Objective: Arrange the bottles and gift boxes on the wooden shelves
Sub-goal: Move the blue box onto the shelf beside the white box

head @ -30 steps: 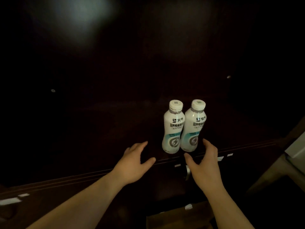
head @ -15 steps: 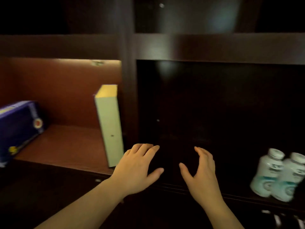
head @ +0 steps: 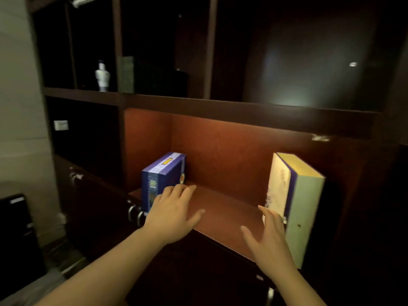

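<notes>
A person's 2 bare hands reach into a lit reddish-brown shelf [head: 223, 206] compartment of a dark wooden cabinet. The left hand [head: 172, 215] hovers palm down, fingers spread wide and holding nothing, just beside a blue gift box [head: 159, 173] standing upright at the compartment's left. The right hand [head: 269, 239] is likewise spread and empty, its fingertips near or touching a tall cream and yellow gift box [head: 306, 206] standing at the right; contact cannot be confirmed. Both boxes look like stiff cardboard, probably light, with smooth faces that may slip, so gripping across the 2 broad sides seems safest. A small white bottle [head: 102, 76] stands on the shelf above, far left.
</notes>
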